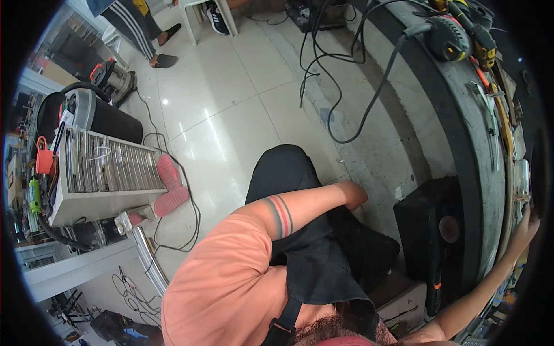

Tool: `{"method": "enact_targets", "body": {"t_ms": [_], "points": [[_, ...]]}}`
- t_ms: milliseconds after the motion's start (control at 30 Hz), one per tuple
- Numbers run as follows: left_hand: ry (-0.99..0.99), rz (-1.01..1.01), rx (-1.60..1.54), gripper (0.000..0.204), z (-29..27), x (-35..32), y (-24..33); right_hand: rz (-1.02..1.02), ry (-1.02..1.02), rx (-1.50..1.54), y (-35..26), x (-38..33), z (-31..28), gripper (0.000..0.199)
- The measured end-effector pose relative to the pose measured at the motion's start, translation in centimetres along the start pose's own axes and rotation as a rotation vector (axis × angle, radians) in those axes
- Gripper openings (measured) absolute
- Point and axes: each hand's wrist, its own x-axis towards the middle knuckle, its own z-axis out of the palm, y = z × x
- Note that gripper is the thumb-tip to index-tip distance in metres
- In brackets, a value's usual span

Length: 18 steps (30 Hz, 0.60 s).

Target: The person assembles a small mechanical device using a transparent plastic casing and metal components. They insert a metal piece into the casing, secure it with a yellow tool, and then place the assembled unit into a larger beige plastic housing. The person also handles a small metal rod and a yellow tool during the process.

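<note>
My left forearm, circled by dark and red bands, crosses over my black-clad knee. At its end my left hand (356, 195) bends down beside the leg, and its fingers are hidden. Far to the right, my right arm stretches up along the workbench (461, 144). My right hand (526, 224) is at the bench's far side with fingers stretched out. Its fingertips are close to a clear, shiny container-like object (522, 180); whether they touch it I cannot tell.
A corded power tool (447, 37) and a yellow-black drill (483, 46) lie on the bench, the cord looping toward the floor. Below stands a black case (430, 230). Leftward are a drawer cabinet (109, 161), pink slippers (170, 187) and floor cables. Another person (133, 26) stands far off.
</note>
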Motion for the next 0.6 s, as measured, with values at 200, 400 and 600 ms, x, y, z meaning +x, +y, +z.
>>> {"method": "enact_targets", "body": {"t_ms": [200,400,600], "points": [[-0.063,0.114,0.047,0.042,0.8,1.5,-0.3,-0.131,-0.359,0.035,-5.5,-1.9,1.6,0.021],[-0.130,0.181,0.044,0.033,3.4,5.0,-1.1,-0.296,-0.254,-0.102,-7.5,-3.6,2.3,0.025],[-0.136,0.284,0.102,0.026,9.9,12.3,-4.3,-0.005,-0.154,0.048,-16.7,-13.4,0.8,0.020]]}}
